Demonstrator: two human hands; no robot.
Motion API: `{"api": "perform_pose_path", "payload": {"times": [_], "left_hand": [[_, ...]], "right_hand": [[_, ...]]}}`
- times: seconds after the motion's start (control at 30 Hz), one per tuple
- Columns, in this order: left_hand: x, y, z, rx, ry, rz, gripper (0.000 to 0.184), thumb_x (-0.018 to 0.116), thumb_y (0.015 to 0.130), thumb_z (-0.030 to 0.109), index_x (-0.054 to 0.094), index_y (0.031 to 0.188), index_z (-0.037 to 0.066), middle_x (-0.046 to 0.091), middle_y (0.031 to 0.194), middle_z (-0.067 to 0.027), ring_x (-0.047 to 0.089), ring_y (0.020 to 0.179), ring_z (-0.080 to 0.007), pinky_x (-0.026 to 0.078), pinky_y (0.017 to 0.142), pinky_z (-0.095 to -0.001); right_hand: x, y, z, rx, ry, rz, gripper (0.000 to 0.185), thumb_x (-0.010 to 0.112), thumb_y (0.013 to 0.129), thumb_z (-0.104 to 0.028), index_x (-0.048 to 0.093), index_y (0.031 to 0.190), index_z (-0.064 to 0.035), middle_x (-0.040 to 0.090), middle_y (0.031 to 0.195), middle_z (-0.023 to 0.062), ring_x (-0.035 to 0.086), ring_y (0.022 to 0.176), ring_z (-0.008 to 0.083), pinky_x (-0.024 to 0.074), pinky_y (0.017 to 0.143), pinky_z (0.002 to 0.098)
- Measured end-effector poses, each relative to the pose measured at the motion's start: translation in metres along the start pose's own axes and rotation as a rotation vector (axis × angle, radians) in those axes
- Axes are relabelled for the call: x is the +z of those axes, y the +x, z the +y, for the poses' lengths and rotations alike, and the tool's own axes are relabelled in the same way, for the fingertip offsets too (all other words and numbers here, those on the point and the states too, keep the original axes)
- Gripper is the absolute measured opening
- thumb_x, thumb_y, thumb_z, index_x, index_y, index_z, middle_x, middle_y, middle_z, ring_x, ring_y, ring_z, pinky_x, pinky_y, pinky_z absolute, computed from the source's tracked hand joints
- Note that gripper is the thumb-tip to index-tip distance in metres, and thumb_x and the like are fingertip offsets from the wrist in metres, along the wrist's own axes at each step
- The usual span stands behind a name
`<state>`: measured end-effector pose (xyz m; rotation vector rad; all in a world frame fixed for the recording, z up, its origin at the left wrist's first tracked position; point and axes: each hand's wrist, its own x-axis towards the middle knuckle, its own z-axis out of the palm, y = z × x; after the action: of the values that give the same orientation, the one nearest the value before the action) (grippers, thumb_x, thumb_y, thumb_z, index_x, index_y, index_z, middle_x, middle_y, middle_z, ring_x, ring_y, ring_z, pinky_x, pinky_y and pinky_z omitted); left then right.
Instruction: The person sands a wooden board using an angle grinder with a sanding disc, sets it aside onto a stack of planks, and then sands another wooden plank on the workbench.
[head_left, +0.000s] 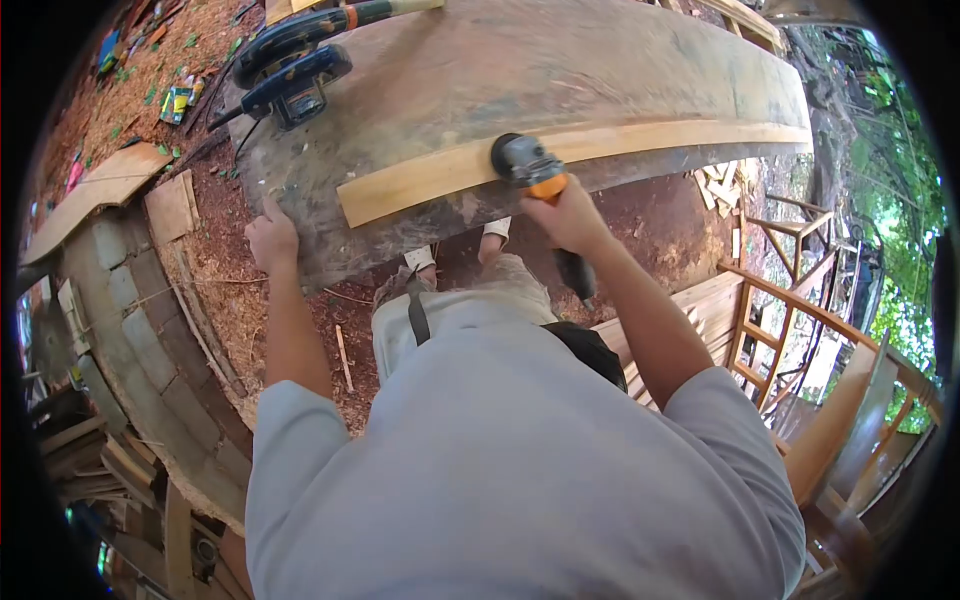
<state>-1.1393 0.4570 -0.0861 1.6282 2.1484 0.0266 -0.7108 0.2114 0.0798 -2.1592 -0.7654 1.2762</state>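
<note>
My right hand [575, 215] is wrapped around an angle grinder [535, 168] with an orange and grey body. The grinder's round black disc rests on a long, light wooden board [430, 180], about midway along it. That board lies flat along the near edge of a worn wooden worktable [460, 85]. Over at the table's left end, my left hand [272, 237] grips the corner edge, its fingers partly hidden. Below my right wrist hangs the dark rear end of the grinder.
A dark corded power tool [295, 80] sits on the table's far left. Wood offcuts [720, 187] lie on the ground to the right, near a wooden frame [770, 330]. Left of me runs a low block wall [150, 345]. Sawdust and shavings cover the ground.
</note>
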Motion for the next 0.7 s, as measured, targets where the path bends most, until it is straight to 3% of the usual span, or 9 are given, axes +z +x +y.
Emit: {"api": "perform_pose_path", "payload": {"times": [0.07, 0.1, 0.2, 0.27, 0.37, 0.43, 0.47, 0.53, 0.7], "left_hand": [[-0.009, -0.024, 0.028, -0.104, 0.077, 0.138, 0.086, 0.035, 0.101, 0.071, 0.069, 0.12, -0.005, 0.065, 0.128, -0.0282, 0.061, 0.121, -0.0461, 0.046, 0.102, -0.0537], [-0.013, -0.022, 0.026, -0.104, 0.083, 0.135, 0.086, 0.035, 0.101, 0.071, 0.069, 0.12, -0.005, 0.065, 0.128, -0.0282, 0.061, 0.121, -0.0461, 0.046, 0.102, -0.0537], [-0.028, -0.009, 0.012, -0.008, 0.047, 0.004, 0.09, 0.035, 0.1, 0.073, 0.066, 0.125, -0.007, 0.062, 0.132, -0.033, 0.059, 0.123, -0.0486, 0.044, 0.104, -0.0528], [-0.028, 0.006, 0.008, -0.189, -0.338, 0.038, 0.097, 0.033, 0.099, 0.077, 0.066, 0.122, -0.011, 0.06, 0.135, -0.0354, 0.056, 0.127, -0.0488, 0.042, 0.107, -0.0511], [-0.017, 0.02, -0.003, -0.186, -0.339, 0.015, 0.102, 0.032, 0.098, 0.079, 0.066, 0.121, -0.014, 0.062, 0.133, -0.0341, 0.056, 0.129, -0.0466, 0.041, 0.109, -0.0486], [-0.022, 0.017, 0.002, -0.201, -0.355, 0.013, 0.101, 0.032, 0.098, 0.079, 0.066, 0.121, -0.014, 0.063, 0.132, -0.0342, 0.056, 0.129, -0.0462, 0.041, 0.11, -0.0482], [-0.023, 0.016, 0.003, -0.201, -0.375, 0.003, 0.101, 0.032, 0.098, 0.078, 0.066, 0.121, -0.014, 0.063, 0.131, -0.0342, 0.056, 0.129, -0.0457, 0.041, 0.11, -0.0478], [-0.02, 0.018, -0.001, -0.197, -0.366, 0.001, 0.101, 0.032, 0.098, 0.078, 0.065, 0.124, -0.014, 0.063, 0.131, -0.0339, 0.056, 0.13, -0.0451, 0.04, 0.11, -0.0475], [-0.025, 0.015, 0.002, -0.195, -0.368, -0.036, 0.099, 0.034, 0.098, 0.077, 0.066, 0.125, -0.013, 0.063, 0.133, -0.0333, 0.057, 0.131, -0.0445, 0.041, 0.111, -0.0474]], "right_hand": [[-0.023, 0.004, 0.022, 0.02, 0.076, 0.074, 0.028, 0.075, 0.085, -0.021, 0.067, 0.104, -0.0021, 0.069, 0.079, 0.0076, 0.067, 0.066, 0.017, 0.0536, 0.061, 0.035], [-0.031, 0.007, 0.033, 0.034, 0.14, 0.137, 0.024, 0.074, 0.087, -0.02, 0.068, 0.102, -0.0031, 0.066, 0.075, 0.0024, 0.062, 0.061, 0.012, 0.0512, 0.056, 0.0317], [-0.043, 0.011, 0.048, -0.043, 0.229, 0.241, 0.022, 0.074, 0.087, -0.02, 0.068, 0.103, -0.0058, 0.064, 0.074, -0.0004, 0.06, 0.059, 0.011, 0.0494, 0.055, 0.0295], [-0.033, 0.007, 0.044, 0.0, 0.24, 0.218, 0.024, 0.075, 0.087, -0.02, 0.068, 0.105, -0.006, 0.063, 0.072, -0.0012, 0.058, 0.057, 0.0114, 0.0489, 0.055, 0.0292], [0.021, 0.001, 0.025, 0.064, 0.124, 0.13, 0.032, 0.077, 0.086, -0.022, 0.065, 0.109, -0.0024, 0.066, 0.078, 0.0032, 0.061, 0.058, 0.0118, 0.0512, 0.056, 0.0302], [0.062, 0.001, 0.025, -0.162, -0.042, 0.172, 0.043, 0.08, 0.084, -0.024, 0.061, 0.111, 0.0026, 0.071, 0.087, 0.01, 0.068, 0.068, 0.0167, 0.0554, 0.064, 0.0344], [0.075, -0.004, 0.01, -0.164, -0.048, 0.163, 0.043, 0.08, 0.084, -0.024, 0.061, 0.111, 0.0026, 0.071, 0.087, 0.01, 0.068, 0.068, 0.0167, 0.0554, 0.064, 0.0344], [0.093, -0.014, -0.031, 0.069, -0.01, -0.125, 0.05, 0.082, 0.082, -0.026, 0.059, 0.111, 0.0063, 0.073, 0.097, 0.0196, 0.074, 0.086, 0.0285, 0.0571, 0.077, 0.0398], [0.149, -0.013, -0.054, -0.032, -0.164, -0.114, 0.061, 0.081, 0.079, -0.033, 0.056, 0.114, 0.0093, 0.071, 0.1, 0.0268, 0.071, 0.098, 0.0413, 0.0554, 0.085, 0.0454]]}}
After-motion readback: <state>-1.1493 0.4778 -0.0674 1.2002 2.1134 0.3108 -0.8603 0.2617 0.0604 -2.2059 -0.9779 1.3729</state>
